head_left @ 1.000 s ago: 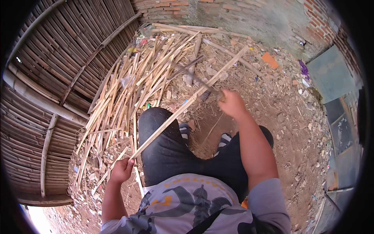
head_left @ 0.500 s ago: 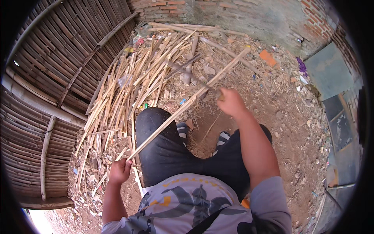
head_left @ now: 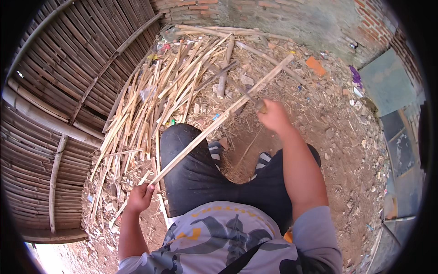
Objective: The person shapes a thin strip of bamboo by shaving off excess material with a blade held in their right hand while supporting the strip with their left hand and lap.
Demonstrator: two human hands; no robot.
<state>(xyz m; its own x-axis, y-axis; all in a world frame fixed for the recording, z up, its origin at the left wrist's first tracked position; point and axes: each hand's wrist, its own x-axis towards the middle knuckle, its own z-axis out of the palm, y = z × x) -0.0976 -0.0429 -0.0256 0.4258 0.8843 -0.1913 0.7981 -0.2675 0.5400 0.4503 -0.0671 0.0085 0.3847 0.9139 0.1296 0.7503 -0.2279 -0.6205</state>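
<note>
A long pale bamboo strip (head_left: 191,147) slants across my left thigh, from lower left to upper right. My left hand (head_left: 140,198) is closed around its near end, thumb on top. Beyond the knee the strip looks wider, with a step in its edge near the middle. My right hand (head_left: 276,116) grips the handle of a long-bladed knife (head_left: 262,108). The dark blade, smeared by motion, crosses the far half of the strip and points up and left. Whether the edge touches the strip I cannot tell.
A heap of split bamboo strips (head_left: 132,107) covers the ground on the left, by a bamboo slat wall (head_left: 91,55). A brick wall (head_left: 292,20) closes the far side. Grey panels (head_left: 388,82) lean at the right. Rubble and litter cover the dirt floor.
My right hand has shifted slightly right and the knife shows less of its blade beyond the strip. My left hand and the strip stay nearly in place.
</note>
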